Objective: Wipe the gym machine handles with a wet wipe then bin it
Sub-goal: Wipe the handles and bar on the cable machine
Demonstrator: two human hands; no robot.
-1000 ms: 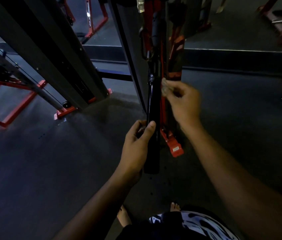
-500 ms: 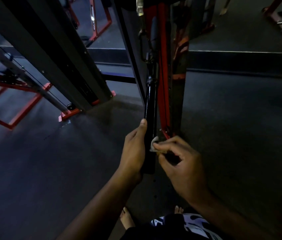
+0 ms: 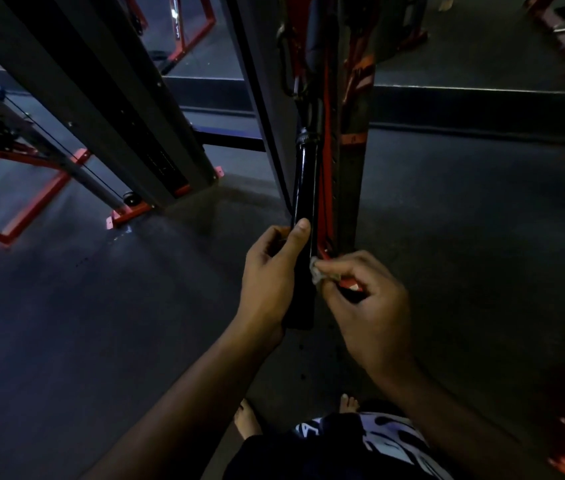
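At far left we see a red machine frame [image 3: 7, 233] on the dark floor [image 3: 66, 341], then a grey upright column [image 3: 101, 109]. Our left hand [image 3: 267, 282] grips the lower part of the hanging black handle [image 3: 303, 188], thumb lying up along it. Just right, our right hand [image 3: 367, 306] pinches a small wet wipe [image 3: 315, 273] against the handle's side.

handle [image 3: 303, 188]: I see it hanging at 12 o'clock, before the upright post [image 3: 352, 174].
wipe [image 3: 316, 273]: at the handle's 3 o'clock side, touching.
weight stack [image 3: 107, 109]: 10 o'clock.
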